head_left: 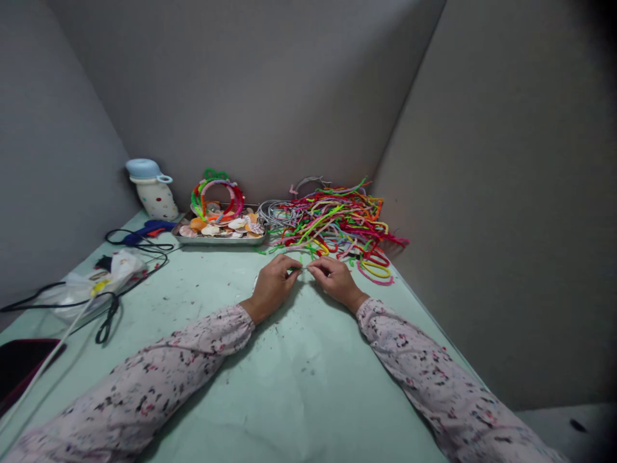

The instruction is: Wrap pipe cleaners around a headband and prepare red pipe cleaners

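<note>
Over the middle of the pale green table, my left hand and my right hand face each other, fingertips a short gap apart. Both are closed in a pinch. A thin, short strand spans the gap between the fingertips; its colour and ends are too small to make out. Just behind my hands lies a tangled heap of colourful fuzzy stems, with pink and yellow loops at its right front. Coiled grey stems rest at the heap's left side.
A metal tray holds shells and colourful fuzzy rings. Further left stand a white bottle with a blue lid, black cables, a clear plastic bag and a dark object. Grey panels enclose the table.
</note>
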{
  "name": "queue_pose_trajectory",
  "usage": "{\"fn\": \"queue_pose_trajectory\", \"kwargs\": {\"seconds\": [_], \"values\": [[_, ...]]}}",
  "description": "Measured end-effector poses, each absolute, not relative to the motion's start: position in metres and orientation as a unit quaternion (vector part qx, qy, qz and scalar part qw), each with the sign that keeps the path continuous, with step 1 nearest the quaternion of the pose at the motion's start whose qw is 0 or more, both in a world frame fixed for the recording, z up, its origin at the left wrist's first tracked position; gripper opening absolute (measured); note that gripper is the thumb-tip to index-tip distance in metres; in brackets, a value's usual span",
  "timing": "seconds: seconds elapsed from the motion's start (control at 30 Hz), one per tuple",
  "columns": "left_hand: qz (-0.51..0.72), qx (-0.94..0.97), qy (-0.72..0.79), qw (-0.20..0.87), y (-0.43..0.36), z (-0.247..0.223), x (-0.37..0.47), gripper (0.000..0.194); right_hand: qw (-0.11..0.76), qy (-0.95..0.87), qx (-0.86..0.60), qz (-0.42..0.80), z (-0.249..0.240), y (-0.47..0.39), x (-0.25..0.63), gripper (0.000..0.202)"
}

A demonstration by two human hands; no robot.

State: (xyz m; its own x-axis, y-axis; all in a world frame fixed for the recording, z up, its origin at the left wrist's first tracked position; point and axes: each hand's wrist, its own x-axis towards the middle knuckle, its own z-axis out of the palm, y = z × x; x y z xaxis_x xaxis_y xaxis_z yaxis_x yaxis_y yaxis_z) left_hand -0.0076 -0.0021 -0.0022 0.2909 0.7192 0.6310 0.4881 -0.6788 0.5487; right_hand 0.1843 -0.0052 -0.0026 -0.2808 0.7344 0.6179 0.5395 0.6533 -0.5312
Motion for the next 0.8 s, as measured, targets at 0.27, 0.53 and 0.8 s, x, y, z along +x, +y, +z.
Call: {"fn": "queue_pose_trajectory", "kwargs": {"seconds": [0.27, 0.53, 0.8], "values": [[0.449, 0.796, 0.385, 0.129, -0.0028, -0.0029, -0.008, 0.013, 0.447, -0.794, -0.398, 0.107, -0.003, -0.0052, 0.1844, 0.012], [0.444, 0.798, 0.387, 0.126, -0.0033, -0.0024, -0.0077, 0.011, 0.446, -0.798, -0.39, 0.107, -0.0023, -0.0055, 0.1843, 0.013], [0.429, 0.804, 0.394, 0.121, -0.0049, 0.0013, -0.0075, 0.011, 0.445, -0.799, -0.39, 0.105, -0.0024, -0.0054, 0.1842, 0.014]]}}
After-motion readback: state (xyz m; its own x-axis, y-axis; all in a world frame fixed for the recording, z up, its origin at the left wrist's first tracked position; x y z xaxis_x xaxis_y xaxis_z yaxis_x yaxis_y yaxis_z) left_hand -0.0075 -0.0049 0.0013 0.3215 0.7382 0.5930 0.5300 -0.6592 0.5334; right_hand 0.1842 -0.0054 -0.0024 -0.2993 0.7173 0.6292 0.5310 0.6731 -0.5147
